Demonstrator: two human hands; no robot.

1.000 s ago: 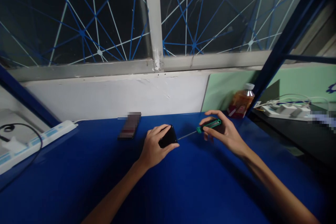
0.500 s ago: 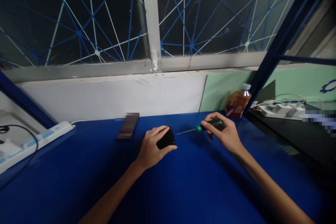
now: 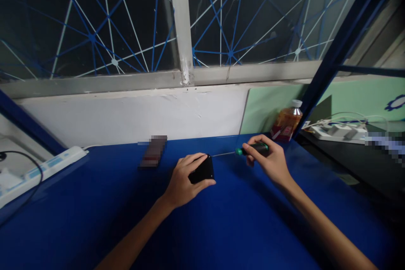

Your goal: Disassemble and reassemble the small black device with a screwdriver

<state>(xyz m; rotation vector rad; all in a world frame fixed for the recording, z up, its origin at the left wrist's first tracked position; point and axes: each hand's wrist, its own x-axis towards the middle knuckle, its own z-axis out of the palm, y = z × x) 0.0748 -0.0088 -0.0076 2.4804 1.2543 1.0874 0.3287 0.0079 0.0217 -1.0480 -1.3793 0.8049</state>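
Note:
My left hand [image 3: 183,181] is wrapped round a small black box [image 3: 202,171], fingers over its far side and thumb along its near side. The box's right end faces my other hand and shows small bright dots near its corners. My right hand [image 3: 268,156] grips a screwdriver [image 3: 257,148] by its black and green handle. The thin metal shaft points left, and its tip is at or very close to the far corner of the box's end; whether it touches I cannot tell.
Both hands are over a blue table [image 3: 221,228]. A dark, blurred-out flat object [image 3: 153,152] lies left of the box. White power strips [image 3: 47,173] are at the left edge and on a black surface at right. A drink bottle [image 3: 287,121] stands at the back right.
The screwdriver's tip has shifted slightly up to the box's far corner, and its shaft lies flatter. The black box in my left hand has moved slightly right and turned a little.

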